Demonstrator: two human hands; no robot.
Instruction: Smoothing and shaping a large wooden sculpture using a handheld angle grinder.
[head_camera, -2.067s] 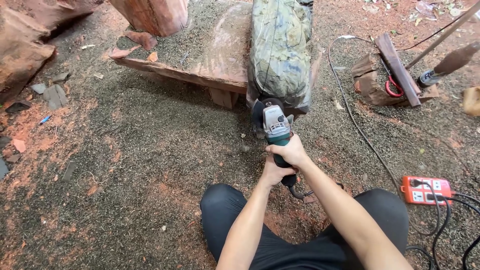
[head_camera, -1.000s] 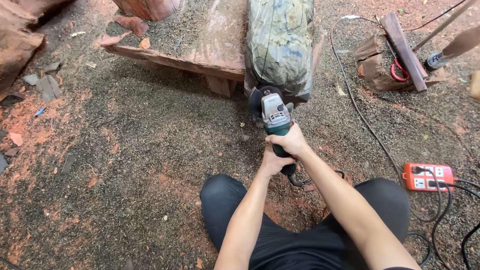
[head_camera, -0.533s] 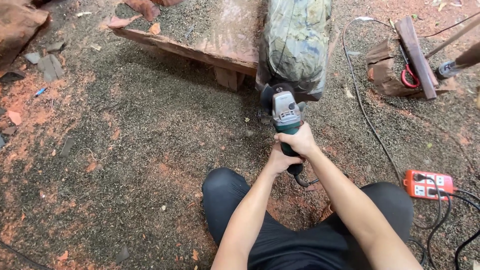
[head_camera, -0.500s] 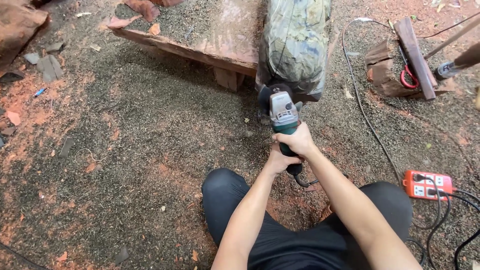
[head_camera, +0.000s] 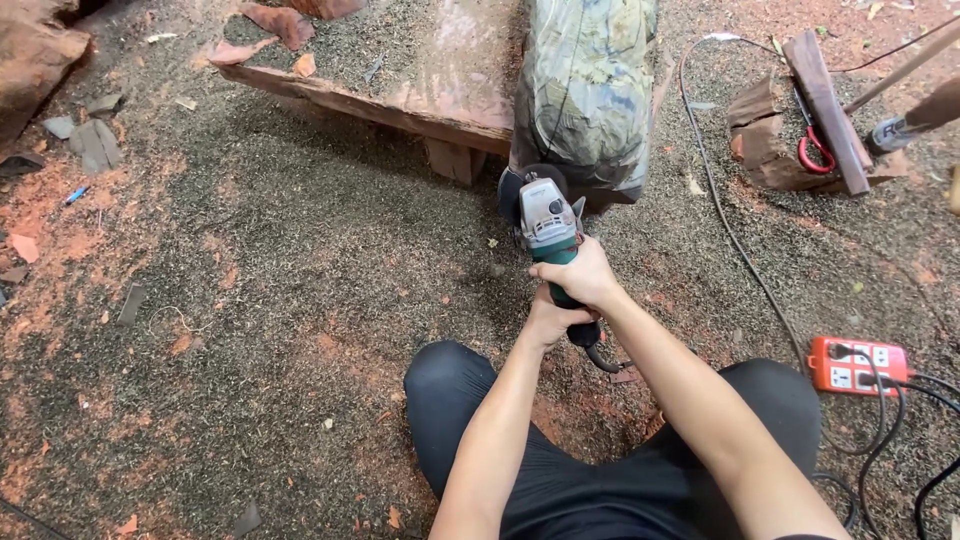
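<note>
Both hands grip one angle grinder (head_camera: 549, 222), held out over the ground in front of the knees. The right hand (head_camera: 585, 275) wraps the teal body just behind the grey head, fingers curled fully round it; the left hand (head_camera: 547, 322) closes on the rear of the handle, nearer the person, where the cord leaves it. The grinder's long axis runs almost straight away from the person, tilted slightly left, with the dark disc guard at the far end. That end sits right at the lower tip of a long wrapped bundle (head_camera: 585, 90) in mottled green-grey cloth; whether the disc touches it cannot be told. The bundle lies along the same line, resting on a reddish plank (head_camera: 400, 95) raised on a small block (head_camera: 450, 160). To the right a black cable (head_camera: 720, 210) snakes over the sawdust-covered ground (head_camera: 250, 300) towards an orange power strip (head_camera: 858, 364) beside the right knee. Wood offcuts (head_camera: 800, 120) with a red hook lie far right, well apart from the grinder.
</note>
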